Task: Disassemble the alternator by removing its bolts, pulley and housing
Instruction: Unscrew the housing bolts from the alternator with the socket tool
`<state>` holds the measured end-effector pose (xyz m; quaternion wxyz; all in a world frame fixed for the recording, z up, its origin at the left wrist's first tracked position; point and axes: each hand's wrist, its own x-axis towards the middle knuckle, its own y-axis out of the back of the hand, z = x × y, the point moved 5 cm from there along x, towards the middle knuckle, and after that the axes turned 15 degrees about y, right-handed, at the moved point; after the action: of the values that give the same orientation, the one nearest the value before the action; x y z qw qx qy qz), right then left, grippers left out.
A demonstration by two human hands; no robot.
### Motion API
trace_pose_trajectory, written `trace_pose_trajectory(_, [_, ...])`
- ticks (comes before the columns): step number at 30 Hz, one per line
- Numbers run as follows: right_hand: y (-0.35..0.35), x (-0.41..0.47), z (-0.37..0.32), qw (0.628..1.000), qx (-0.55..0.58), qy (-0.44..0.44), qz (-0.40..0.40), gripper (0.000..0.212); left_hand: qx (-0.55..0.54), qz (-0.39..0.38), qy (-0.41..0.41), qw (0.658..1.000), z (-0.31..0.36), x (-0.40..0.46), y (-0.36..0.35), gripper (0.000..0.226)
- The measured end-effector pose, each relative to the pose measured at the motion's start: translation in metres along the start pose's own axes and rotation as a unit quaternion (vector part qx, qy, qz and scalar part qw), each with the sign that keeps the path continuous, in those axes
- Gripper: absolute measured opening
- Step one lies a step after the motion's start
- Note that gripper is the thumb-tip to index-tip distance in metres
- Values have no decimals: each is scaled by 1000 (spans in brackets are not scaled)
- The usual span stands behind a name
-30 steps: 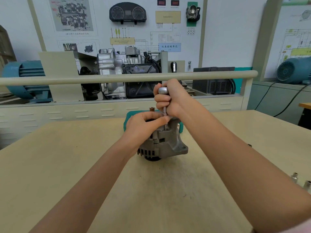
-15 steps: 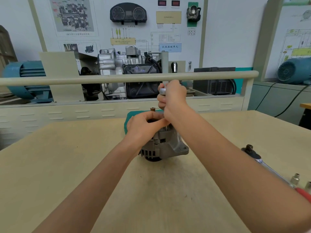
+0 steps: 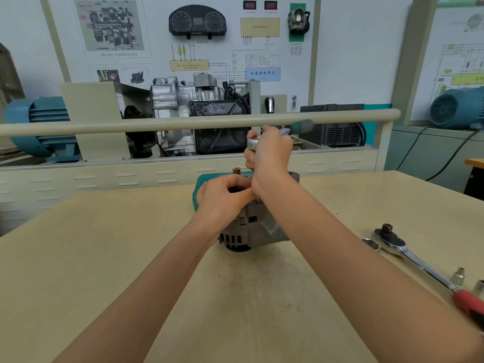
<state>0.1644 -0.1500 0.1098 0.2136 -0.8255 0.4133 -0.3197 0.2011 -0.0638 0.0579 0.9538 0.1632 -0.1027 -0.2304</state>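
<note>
A grey metal alternator (image 3: pixel 258 230) stands on the beige table (image 3: pixel 104 258), pulley side down. My left hand (image 3: pixel 222 197) grips its top from the left, fingers curled over the housing. Above it my right hand (image 3: pixel 269 153) grips the head of a small ratchet (image 3: pixel 252 143), whose green handle (image 3: pixel 300 127) points to the right and looks blurred. The ratchet's thin shaft runs down to the alternator and is mostly hidden behind my right wrist. A small brass stud (image 3: pixel 236 170) pokes up at the alternator's far side.
A large ratchet wrench (image 3: pixel 408 254) with a red handle lies on the table at the right, beside loose sockets (image 3: pixel 458 276). A teal case (image 3: pixel 207 182) sits behind the alternator. A beige rail (image 3: pixel 157 124) and an engine display stand beyond the table.
The ratchet's handle has swung out to the right of my right hand. My view has shifted, so the large wrench on the right now shows in full. My left hand has stayed on the alternator.
</note>
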Motion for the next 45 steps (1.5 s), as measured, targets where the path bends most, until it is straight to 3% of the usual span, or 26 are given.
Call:
trace_pose_trajectory(4, [-3,1,2,995,-26,-67,-64,35,-9,-10,1,1000,0,-1,1,4])
trace_pose_trajectory(20, [-1,0,2,994,11,-89,-62,36,1,-12,-10,1000,-2,0,-1,19])
trace_pose_trajectory(24, [-1,2,3,994,22,-95,-57,27,10,-31,-14,999,-3,0,1,27])
trace_pose_trajectory(30, [1,2,3,996,12,-81,-46,25,-3,-21,-1,1000,-3,0,1,23])
trace_pose_trajectory(33, [1,1,2,1000,-6,-26,7,17,-6,0,1,1000,-3,0,0,9])
trace_pose_trajectory(37, [0,0,1,998,-31,36,51,16,1,6,2,1000,-1,1,-1,13])
trace_pose_trajectory(40, [-2,1,2,999,-33,-38,1,20,1,5,6,1000,-1,0,-1,8])
trace_pose_trajectory(42, [-6,3,3,987,-40,-123,-96,26,1,-11,4,1000,-1,-1,-1,4])
trace_pose_trajectory(45, [-13,2,5,946,-4,-220,-240,22,6,-43,5,999,0,-1,0,17])
